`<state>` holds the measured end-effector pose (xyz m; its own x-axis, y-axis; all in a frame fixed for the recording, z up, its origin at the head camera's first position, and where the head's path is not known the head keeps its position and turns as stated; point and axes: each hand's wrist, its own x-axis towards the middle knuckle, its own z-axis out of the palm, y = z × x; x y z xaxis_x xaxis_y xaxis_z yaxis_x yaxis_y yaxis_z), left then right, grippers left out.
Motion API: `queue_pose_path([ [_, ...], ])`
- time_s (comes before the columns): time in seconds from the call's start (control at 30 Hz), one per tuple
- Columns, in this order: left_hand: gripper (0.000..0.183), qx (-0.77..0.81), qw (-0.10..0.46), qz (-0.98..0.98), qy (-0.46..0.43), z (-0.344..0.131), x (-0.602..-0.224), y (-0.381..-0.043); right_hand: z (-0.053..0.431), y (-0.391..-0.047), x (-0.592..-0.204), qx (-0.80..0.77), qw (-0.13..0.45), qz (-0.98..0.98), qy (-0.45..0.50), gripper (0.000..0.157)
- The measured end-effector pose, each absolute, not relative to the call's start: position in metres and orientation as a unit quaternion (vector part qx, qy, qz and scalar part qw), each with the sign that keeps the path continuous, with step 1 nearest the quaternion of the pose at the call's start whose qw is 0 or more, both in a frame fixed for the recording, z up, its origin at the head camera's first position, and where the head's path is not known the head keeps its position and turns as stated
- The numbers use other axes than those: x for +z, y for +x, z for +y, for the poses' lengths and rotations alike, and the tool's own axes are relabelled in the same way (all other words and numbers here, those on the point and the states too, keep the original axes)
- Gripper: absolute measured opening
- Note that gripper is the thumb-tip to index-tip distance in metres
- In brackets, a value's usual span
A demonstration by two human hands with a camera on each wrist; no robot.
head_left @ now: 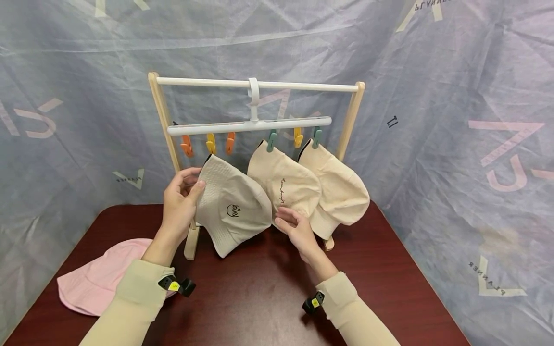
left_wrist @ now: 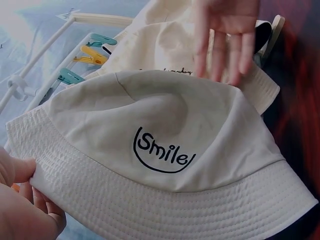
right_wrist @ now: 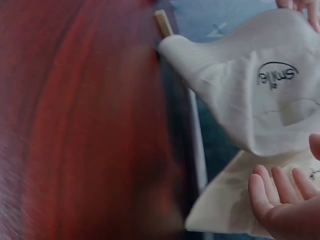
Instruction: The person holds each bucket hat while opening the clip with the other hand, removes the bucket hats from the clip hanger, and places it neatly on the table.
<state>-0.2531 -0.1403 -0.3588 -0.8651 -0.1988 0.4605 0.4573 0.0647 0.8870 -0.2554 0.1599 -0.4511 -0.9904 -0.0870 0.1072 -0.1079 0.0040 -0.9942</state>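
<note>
A pale grey bucket hat (head_left: 238,192) with "smile" printed in dark letters hangs from my left hand (head_left: 178,204). That hand pinches the brim between thumb and fingers, as the left wrist view shows closely. My right hand (head_left: 299,235) is beside the hat's crown with its fingers spread and nothing gripped. Behind it a cream bucket hat (head_left: 285,180) with dark script hangs by a green clip (head_left: 271,141). Another cream hat (head_left: 342,187) hangs at the right from a second green clip (head_left: 317,137). Whether the right fingertips touch any hat cannot be told.
A white hanger (head_left: 207,128) hangs on a wood-and-white rack (head_left: 199,82). Orange clips (head_left: 186,145) and yellow clips (head_left: 210,143) dangle from its bar. A pink bucket hat (head_left: 101,274) lies on the dark red table (head_left: 259,298) at the left. Grey cloth (head_left: 433,158) surrounds the table.
</note>
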Motion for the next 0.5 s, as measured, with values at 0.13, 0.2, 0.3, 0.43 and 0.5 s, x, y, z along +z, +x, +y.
queue_pose_path([
  [0.13, 0.032, -0.682, 0.244, -0.684, -0.093, -0.139, -0.359, -0.253, 0.154, -0.254, -0.463, 0.714, -0.010, -0.698, 0.062, 0.048],
  [0.2, 0.032, -0.684, 0.245, -0.681, -0.093, -0.139, -0.359, -0.253, 0.151, -0.253, -0.469, 0.718, -0.017, -0.694, 0.057, 0.049],
  [0.3, 0.031, -0.690, 0.246, -0.674, -0.091, -0.138, -0.360, -0.253, 0.145, -0.253, -0.476, 0.721, -0.028, -0.690, 0.050, 0.049],
  [0.43, 0.031, -0.696, 0.246, -0.669, -0.090, -0.137, -0.360, -0.253, 0.138, -0.253, -0.484, 0.729, -0.047, -0.682, 0.038, 0.051],
  [0.5, 0.031, -0.697, 0.246, -0.667, -0.090, -0.137, -0.360, -0.253, 0.135, -0.253, -0.489, 0.739, -0.057, -0.671, 0.032, 0.051],
])
